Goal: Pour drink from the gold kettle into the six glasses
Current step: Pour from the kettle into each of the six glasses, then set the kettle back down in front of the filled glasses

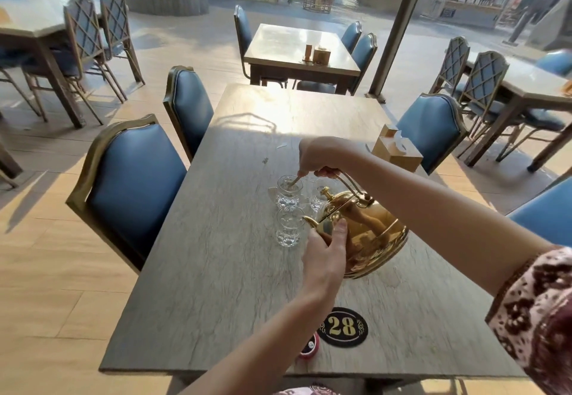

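In the head view, the right hand (322, 159) is closed around the top of the curved handle of the gold kettle (368, 233), with the fingers curled under the handle. The kettle is tilted to the left, and its spout points toward the nearest glass (288, 230). The left hand (325, 255) is half open; its thumb and fingers press flat on the front of the round kettle body, just below the spout.

The kettle is polished metal, shiny like a mirror, with a round belly and a small knob on the lid. Three glasses are visible, close together just left of the kettle: the nearest one, a far left glass (289, 191) and one more glass (318, 198) partly hidden behind the lid. They are clear, with cut patterns on the lower part. How many glasses stand behind the kettle cannot be seen.

The tabletop (216, 270) is grey, with a fine stone-like grain. Near its front edge lies a black oval plate with the number 28 (342, 327). A wooden tissue box (396, 151) stands at the right edge.
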